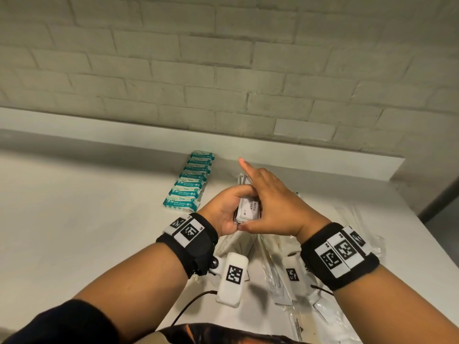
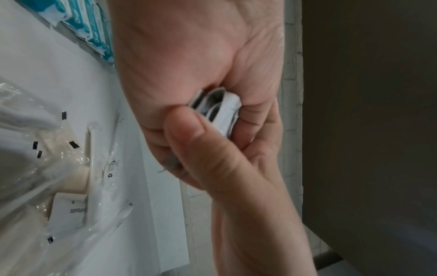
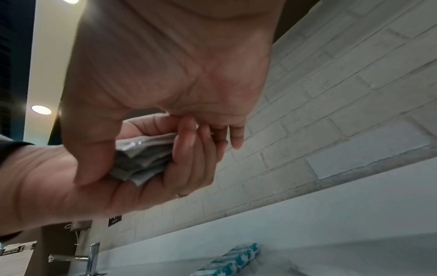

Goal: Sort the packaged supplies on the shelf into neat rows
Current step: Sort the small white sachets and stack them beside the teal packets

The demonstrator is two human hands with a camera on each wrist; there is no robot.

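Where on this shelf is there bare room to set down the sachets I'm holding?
The shelf is bare left of the wipes row, and between that row and the sachets both hands hold. It is crowded near the front right, where clear wrapped packages are piled.

A washroom or kitchenette is suggested by a faucet [image 3: 93, 256], a white counter [image 1: 74, 207] and a painted brick wall [image 1: 223, 58].

Left hand [image 1: 224, 209]: palm up, fingers curled round a stack of thin white sachets [image 1: 249, 210]. Right hand [image 1: 270, 204]: thumb pinching it, forefinger pointing to 11 o'clock.
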